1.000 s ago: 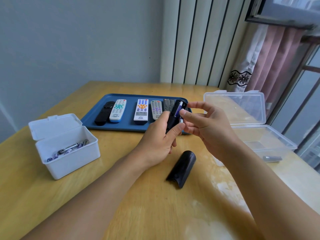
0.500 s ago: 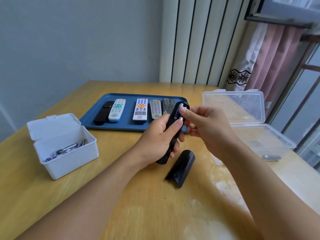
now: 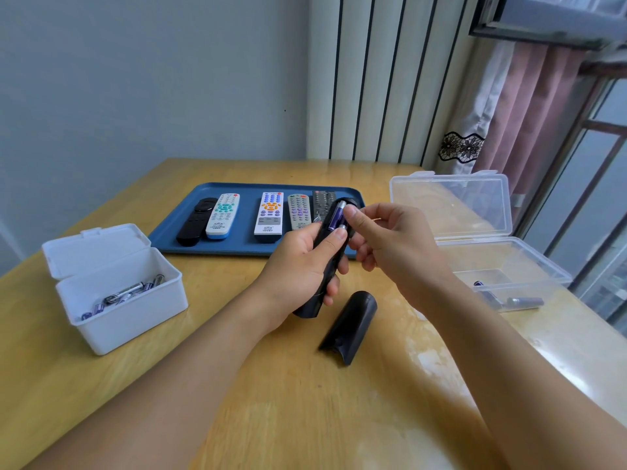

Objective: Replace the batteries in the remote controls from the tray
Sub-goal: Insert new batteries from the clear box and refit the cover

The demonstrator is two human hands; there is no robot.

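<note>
Battery exchange at centre frame. The left hand (image 3: 298,269) wraps the black remote (image 3: 327,262) around its lower body, compartment side up and tilted toward the camera, with the thumb lying along the open bay; this grip probably steadies the casing and keeps the bay visible. A purple battery (image 3: 337,217) sits in the bay at the remote's upper end. The right hand (image 3: 390,242) has its fingers curled, and its thumb tip meets the battery's lower end; whether it presses the cell home or levers it out cannot be told. The battery cover (image 3: 351,325) lies detached on the wooden table (image 3: 271,418), just below and right of the hands, probably parked within reach for refitting.

In the upper centre, the blue tray (image 3: 176,228) carries five more remotes (image 3: 268,213) face up in a row, with a gap between the second and third. At left, the white box (image 3: 115,300), lid hinged back, holds a loose heap of batteries. At right, the clear box (image 3: 502,266), also open, holds a few cells. The two boxes apparently keep fresh and spent cells apart; which holds which cannot be confirmed. By this reading, the task is at an early-to-middle stage.
</note>
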